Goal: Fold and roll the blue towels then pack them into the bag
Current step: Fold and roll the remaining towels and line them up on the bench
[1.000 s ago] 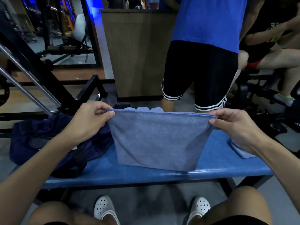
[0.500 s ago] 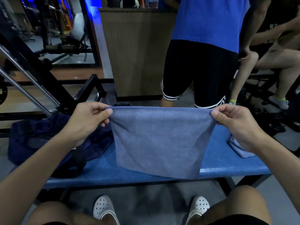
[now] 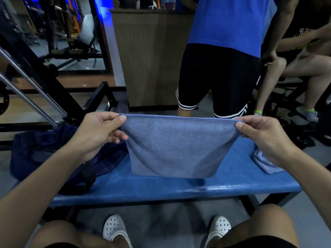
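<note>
A blue towel (image 3: 177,147) hangs folded in front of me above the blue bench (image 3: 179,188). My left hand (image 3: 100,129) pinches its upper left corner and my right hand (image 3: 259,135) pinches its upper right corner. The towel's bottom edge is off the bench surface and its lower corners draw inward. A dark navy bag (image 3: 53,156) lies slumped on the bench's left end, beside my left forearm. Another pale blue towel (image 3: 266,163) lies on the bench at the right, partly hidden behind my right wrist.
A person in a blue shirt and black shorts (image 3: 220,68) stands just beyond the bench. A seated person's legs (image 3: 295,72) are at the far right. A wooden counter (image 3: 152,56) stands behind, and black gym frames (image 3: 35,74) fill the left. My knees and white shoes (image 3: 114,228) are below the bench.
Both hands have lifted the towel higher, so its bottom edge has left the bench. The rolled towels seen behind its top edge one second ago are hidden now.
</note>
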